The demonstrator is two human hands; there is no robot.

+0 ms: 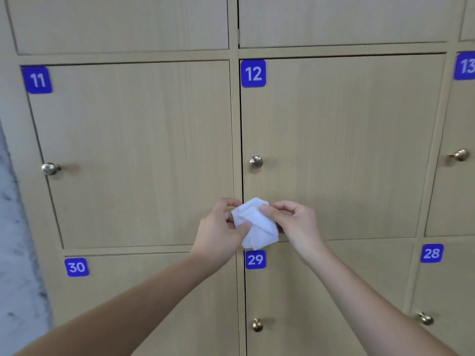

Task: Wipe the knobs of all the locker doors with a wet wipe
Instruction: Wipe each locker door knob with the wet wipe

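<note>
A folded white wet wipe [257,224] is held between both hands in front of the lower edge of locker 12. My left hand [218,232] pinches its left side with thumb and fingers. My right hand [295,222] pinches its upper right side. The brass knob of locker 12 [256,162] sits a little above the wipe, untouched. Other brass knobs show on locker 11 [50,168], locker 13 [459,154], locker 29 [257,325] and locker 28 [425,318].
Light wooden locker doors fill the view, with blue number labels such as 12 [253,73] and 29 [255,259]. A grey mottled wall [15,240] borders the lockers on the left.
</note>
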